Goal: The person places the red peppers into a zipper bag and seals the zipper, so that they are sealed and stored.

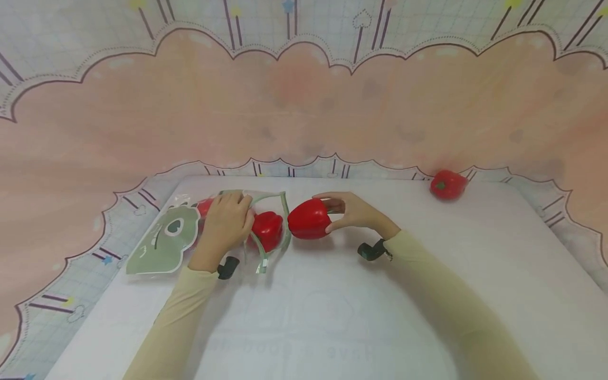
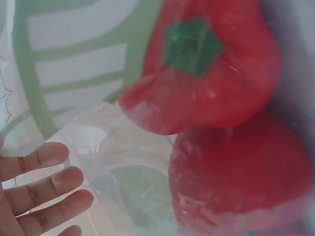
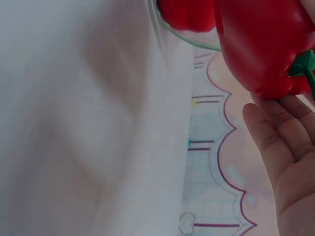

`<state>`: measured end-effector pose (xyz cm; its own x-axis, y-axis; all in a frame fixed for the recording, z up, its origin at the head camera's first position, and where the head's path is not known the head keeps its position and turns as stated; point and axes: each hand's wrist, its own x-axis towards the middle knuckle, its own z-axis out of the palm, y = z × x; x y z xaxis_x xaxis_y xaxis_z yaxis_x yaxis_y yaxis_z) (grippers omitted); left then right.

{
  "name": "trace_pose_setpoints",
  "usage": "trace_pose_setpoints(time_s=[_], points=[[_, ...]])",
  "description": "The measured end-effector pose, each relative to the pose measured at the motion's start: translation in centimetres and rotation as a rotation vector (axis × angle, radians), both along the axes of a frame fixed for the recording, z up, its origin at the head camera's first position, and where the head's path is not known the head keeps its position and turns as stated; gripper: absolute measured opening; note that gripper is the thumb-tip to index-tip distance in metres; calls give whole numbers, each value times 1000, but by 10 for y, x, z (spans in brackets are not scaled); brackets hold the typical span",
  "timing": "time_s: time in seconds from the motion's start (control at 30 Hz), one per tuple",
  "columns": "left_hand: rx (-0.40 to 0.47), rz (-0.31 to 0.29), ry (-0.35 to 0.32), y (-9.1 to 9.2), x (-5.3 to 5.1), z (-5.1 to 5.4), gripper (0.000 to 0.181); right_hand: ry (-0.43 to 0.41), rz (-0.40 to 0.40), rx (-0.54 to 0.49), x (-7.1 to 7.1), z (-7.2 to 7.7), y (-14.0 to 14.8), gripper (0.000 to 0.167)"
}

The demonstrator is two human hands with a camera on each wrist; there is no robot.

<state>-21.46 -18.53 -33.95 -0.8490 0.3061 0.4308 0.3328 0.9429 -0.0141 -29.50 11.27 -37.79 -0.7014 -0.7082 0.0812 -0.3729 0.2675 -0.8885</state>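
A clear plastic bag (image 1: 161, 243) with a green print lies on the left of the white table, its green-edged mouth facing right. My left hand (image 1: 227, 216) grips the bag's upper edge near the mouth; in the left wrist view its fingers (image 2: 42, 196) look fairly straight beside the film, thumb mostly out of view. Red bell peppers (image 1: 268, 231) show inside the bag, one with a green stem (image 2: 192, 46). At the mouth, my right hand (image 1: 353, 212) holds another red bell pepper (image 1: 309, 219) by its stem end, fingers and thumb around it.
One more red bell pepper (image 1: 448, 184) lies at the table's back right. The white table (image 1: 304, 316) ends at a patterned cloth (image 1: 304, 116) behind. Dark wrist devices (image 1: 372, 250) sit on both wrists.
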Motion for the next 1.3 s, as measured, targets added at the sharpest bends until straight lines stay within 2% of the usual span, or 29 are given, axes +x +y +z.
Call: trace_pose_setpoints(time_s=[0.17, 0.47, 0.67, 0.9, 1.03, 1.3], points=[[-6, 15, -22, 1, 0, 3, 32, -27, 34, 27, -3, -5, -12, 72], [-4, 6, -12, 1, -1, 1, 32, -50, 61, 70, -8, -13, -22, 72], [-11, -13, 12, 1, -1, -2, 28, -74, 56, 93, -8, -13, -24, 72], [1, -31, 36, 2, -2, -3, 23, -47, 2, 95, -11, -13, -23, 70], [-3, -36, 49, 2, -2, -5, 23, -31, -45, 64, -10, -16, -24, 71], [-4, -33, 43, 4, -3, -7, 22, 1, -144, 30, -6, -20, -31, 72]])
